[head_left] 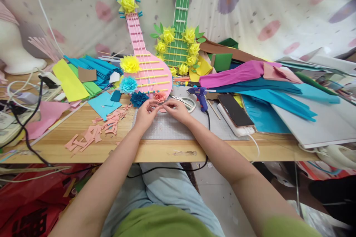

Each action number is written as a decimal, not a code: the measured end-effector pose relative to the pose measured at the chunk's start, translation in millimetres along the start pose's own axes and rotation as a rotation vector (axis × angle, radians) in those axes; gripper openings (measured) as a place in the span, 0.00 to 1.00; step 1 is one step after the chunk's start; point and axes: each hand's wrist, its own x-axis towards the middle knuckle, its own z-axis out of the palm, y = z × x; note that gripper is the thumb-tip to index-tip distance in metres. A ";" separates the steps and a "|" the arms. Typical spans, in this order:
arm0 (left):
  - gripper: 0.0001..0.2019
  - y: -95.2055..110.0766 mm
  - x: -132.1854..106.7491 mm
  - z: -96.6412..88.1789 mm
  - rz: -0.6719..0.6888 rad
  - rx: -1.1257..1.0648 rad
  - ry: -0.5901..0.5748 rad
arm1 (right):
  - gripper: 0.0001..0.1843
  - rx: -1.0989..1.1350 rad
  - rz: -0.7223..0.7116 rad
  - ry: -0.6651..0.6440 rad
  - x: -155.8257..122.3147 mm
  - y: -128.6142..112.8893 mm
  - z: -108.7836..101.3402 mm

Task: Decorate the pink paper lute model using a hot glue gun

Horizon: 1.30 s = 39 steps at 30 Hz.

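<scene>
My left hand (146, 114) and my right hand (177, 110) meet over the grey cutting mat (167, 129), fingers pinched together at the tips. What they pinch is small, perhaps pinkish, and I cannot make it out. Just beyond the fingertips are a salmon paper flower (160, 97) and a dark blue one (139, 99), by the round body of a pink paper guitar (155, 68). A light blue flower (128, 84) and a yellow flower (130, 64) sit on its left edge. White-handled scissors (189, 103) lie beside my right hand.
A blue glue gun (201, 96) trails a black cord. Salmon paper scraps (89, 136) litter the left. To the right, a phone (236, 110) rests on a white power bank (236, 126). Crepe paper (236, 76) is piled behind, near a green paper guitar (180, 26).
</scene>
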 end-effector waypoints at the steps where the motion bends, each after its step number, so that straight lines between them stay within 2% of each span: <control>1: 0.14 -1.2 1.0 0.3 -0.002 -0.025 0.010 | 0.07 0.008 0.003 -0.018 -0.2 -0.6 -0.4; 8: 0.17 0.7 1.7 -1.2 -0.031 -0.045 0.036 | 0.08 -0.024 0.006 -0.057 -1.0 2.0 1.2; 11: 0.20 8.0 0.2 1.1 -0.095 -0.181 0.059 | 0.11 0.127 0.061 -0.025 0.1 2.2 2.4; 14: 0.20 16.1 -1.6 6.1 -0.193 -0.295 0.021 | 0.14 0.297 0.108 -0.002 0.9 1.1 3.8; 16: 0.19 19.8 -2.3 9.5 -0.238 -0.339 0.006 | 0.14 0.336 0.118 -0.021 1.0 1.1 4.5; 19: 0.17 21.2 -2.1 11.8 -0.251 -0.371 0.058 | 0.14 0.314 0.132 -0.076 0.8 1.5 4.0; 22: 0.16 18.6 -2.3 10.2 -0.228 -0.279 0.069 | 0.13 0.240 0.123 -0.042 0.8 -0.1 0.7; 25: 0.14 13.8 -3.8 8.1 -0.200 -0.106 0.008 | 0.14 0.201 0.071 0.023 0.6 -3.2 -1.6; 30: 0.11 6.2 -5.5 7.5 -0.202 0.076 -0.042 | 0.14 0.231 0.011 -0.034 -0.2 -2.8 3.1; 33: 0.12 6.3 -5.1 8.0 -0.196 0.076 -0.043 | 0.12 0.272 0.041 -0.011 0.6 -0.2 6.5; 39: 0.13 10.8 -3.3 9.2 -0.207 -0.084 -0.048 | 0.14 0.390 0.139 0.050 3.2 2.5 4.9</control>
